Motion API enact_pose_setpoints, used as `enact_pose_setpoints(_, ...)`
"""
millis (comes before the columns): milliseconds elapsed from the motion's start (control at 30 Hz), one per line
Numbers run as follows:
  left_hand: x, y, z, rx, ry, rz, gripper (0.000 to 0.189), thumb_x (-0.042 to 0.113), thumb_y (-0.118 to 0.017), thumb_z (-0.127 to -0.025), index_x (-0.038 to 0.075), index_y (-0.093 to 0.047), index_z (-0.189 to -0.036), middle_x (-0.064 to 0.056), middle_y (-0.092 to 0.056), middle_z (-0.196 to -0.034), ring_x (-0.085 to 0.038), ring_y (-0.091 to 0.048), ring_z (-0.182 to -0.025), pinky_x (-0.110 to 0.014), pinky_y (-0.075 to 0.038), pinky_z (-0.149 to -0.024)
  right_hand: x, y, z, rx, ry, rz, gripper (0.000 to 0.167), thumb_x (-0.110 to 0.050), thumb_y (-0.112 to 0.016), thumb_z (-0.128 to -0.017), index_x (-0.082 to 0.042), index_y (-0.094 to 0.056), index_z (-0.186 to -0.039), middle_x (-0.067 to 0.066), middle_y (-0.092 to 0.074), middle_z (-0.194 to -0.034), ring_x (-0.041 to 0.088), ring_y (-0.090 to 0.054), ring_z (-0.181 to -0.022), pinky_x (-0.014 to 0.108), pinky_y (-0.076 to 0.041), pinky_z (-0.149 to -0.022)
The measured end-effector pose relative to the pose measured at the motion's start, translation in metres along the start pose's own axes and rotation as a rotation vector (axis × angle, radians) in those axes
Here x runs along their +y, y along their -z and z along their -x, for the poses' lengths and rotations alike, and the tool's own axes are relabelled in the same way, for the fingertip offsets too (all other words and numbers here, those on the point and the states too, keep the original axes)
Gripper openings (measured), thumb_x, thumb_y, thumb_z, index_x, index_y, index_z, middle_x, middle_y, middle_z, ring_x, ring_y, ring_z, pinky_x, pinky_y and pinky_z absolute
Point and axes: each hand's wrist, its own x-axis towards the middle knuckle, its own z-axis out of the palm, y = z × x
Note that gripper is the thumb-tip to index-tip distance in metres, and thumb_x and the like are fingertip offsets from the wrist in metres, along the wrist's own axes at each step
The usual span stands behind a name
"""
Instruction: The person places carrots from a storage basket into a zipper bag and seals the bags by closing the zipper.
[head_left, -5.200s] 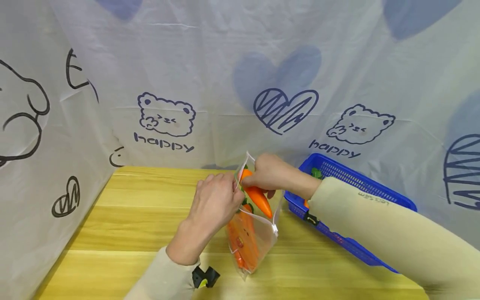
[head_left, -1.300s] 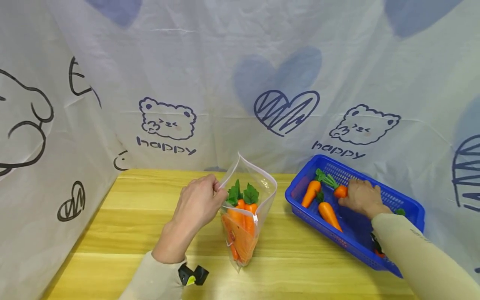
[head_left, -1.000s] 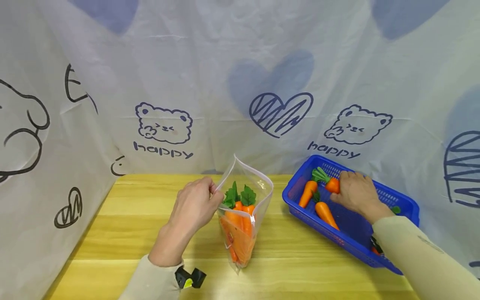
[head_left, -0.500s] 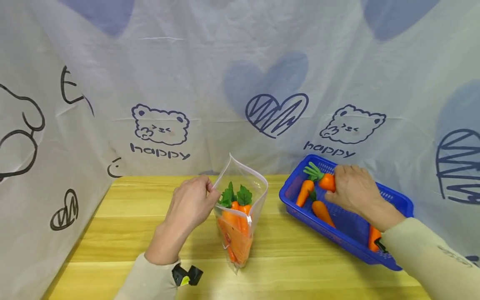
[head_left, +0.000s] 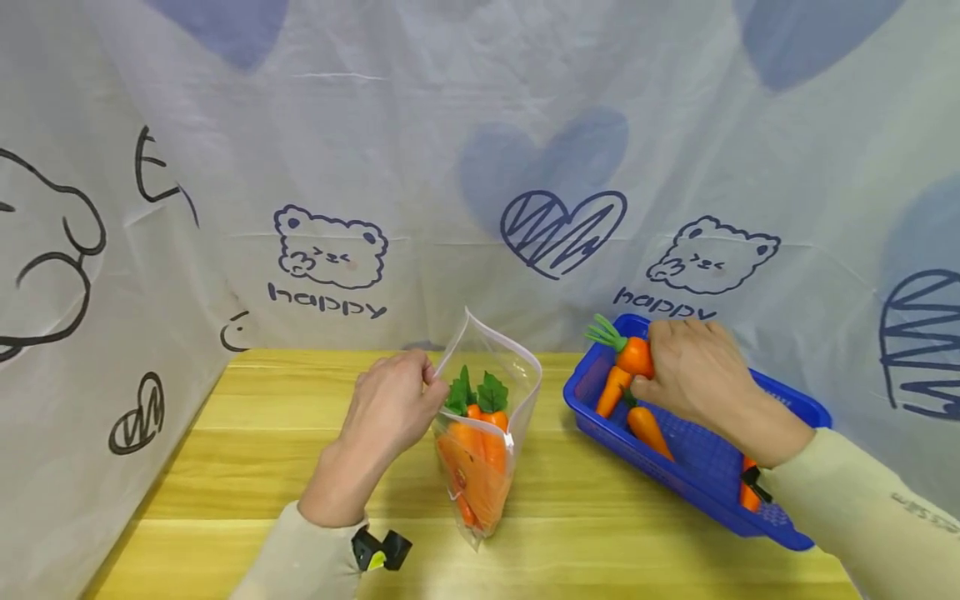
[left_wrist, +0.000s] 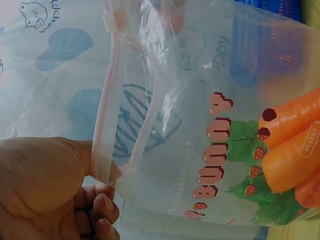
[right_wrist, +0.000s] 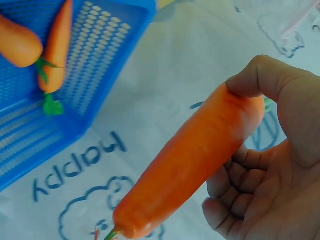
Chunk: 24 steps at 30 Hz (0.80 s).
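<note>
A clear zip bag (head_left: 527, 398) stands upright with its mouth spread, and my left hand (head_left: 392, 404) pinches the left side of its rim. In the left wrist view, thumb and fingers grip the zip strip (left_wrist: 106, 115). Several orange carrots (head_left: 493, 454) with green leaves show through the bag. My right hand (head_left: 697, 375) grips another carrot (head_left: 636, 358) by its thick end, held over the back left of the blue basket (head_left: 705, 496). The right wrist view shows this carrot (right_wrist: 185, 165) raised off the basket, its tip uncovered.
Two carrots (head_left: 648, 431) lie in the basket's left part, and an orange piece (head_left: 750, 492) sits near its front right, partly hidden by the wrist camera. The wooden table (head_left: 285, 467) meets a printed white curtain (head_left: 420, 167) behind.
Earlier my right hand put a carrot into the bag, then reached into the basket. It now lifts another carrot up and to the left. My left hand keeps hold of the bag's rim.
</note>
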Motion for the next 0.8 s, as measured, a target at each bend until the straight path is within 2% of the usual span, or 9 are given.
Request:
enact_pose_setpoints(167, 0.002, -0.002, -0.001, -0.001, -0.006, -0.005, 0.009, 0.020, -0.064, -0.092, 0.014, -0.063, -0.085, -0.001, -0.061, -0.075, -0.026, -0.054, -0.076, -0.044, -0.045, -0.080, -0.015, 0.019, -0.008, -0.016, 0.040, -0.036, 0.045, -0.039, -0.081, -0.079, -0.007, -0.049, -0.085, 0.004, -0.045, -0.069, 0.026, -0.044, -0.064, 0.036, -0.030, -0.060)
enact_pose_setpoints(267, 0.003, -0.003, -0.001, 0.001, -0.013, -0.010, 0.010, 0.021, -0.064, -0.092, 0.014, -0.062, -0.085, -0.001, -0.061, -0.075, -0.026, -0.055, -0.076, -0.044, -0.045, -0.080, -0.028, 0.033, -0.016, -0.070, 0.044, -0.077, 0.040, -0.038, -0.078, -0.080, -0.009, -0.051, -0.085, 0.002, -0.046, -0.069, 0.024, -0.044, -0.062, 0.035, -0.031, -0.059)
enact_pose_setpoints(400, 0.003, -0.004, -0.002, 0.010, -0.019, -0.009, 0.009, 0.020, -0.065, -0.091, 0.015, -0.062, -0.085, -0.001, -0.060, -0.074, -0.026, -0.055, -0.074, -0.043, -0.045, -0.078, -0.049, 0.054, -0.028, -0.171, 0.030, -0.163, 0.034, -0.036, -0.075, -0.080, -0.011, -0.053, -0.085, 0.002, -0.048, -0.069, 0.022, -0.045, -0.059, 0.033, -0.032, -0.056)
enact_pose_setpoints(600, 0.004, -0.004, -0.002, 0.021, -0.021, -0.006, 0.008, 0.019, -0.064, -0.090, 0.014, -0.061, -0.084, -0.001, -0.059, -0.075, -0.026, -0.055, -0.074, -0.042, -0.044, -0.075, -0.076, 0.080, -0.049, -0.374, -0.006, -0.252, 0.027, -0.037, -0.071, -0.080, -0.013, -0.057, -0.082, 0.001, -0.054, -0.070, 0.020, -0.052, -0.058, 0.032, -0.037, -0.054)
enact_pose_setpoints(800, 0.004, -0.004, -0.003, 0.031, -0.024, -0.006, 0.007, 0.019, -0.063, -0.090, 0.014, -0.061, -0.084, -0.002, -0.060, -0.075, -0.026, -0.055, -0.074, -0.041, -0.043, -0.074, -0.095, 0.093, -0.072, -0.549, 0.044, -0.273, 0.031, -0.037, -0.067, -0.083, -0.018, -0.051, -0.065, -0.003, -0.048, -0.059, 0.016, -0.050, -0.050, 0.028, -0.034, -0.053)
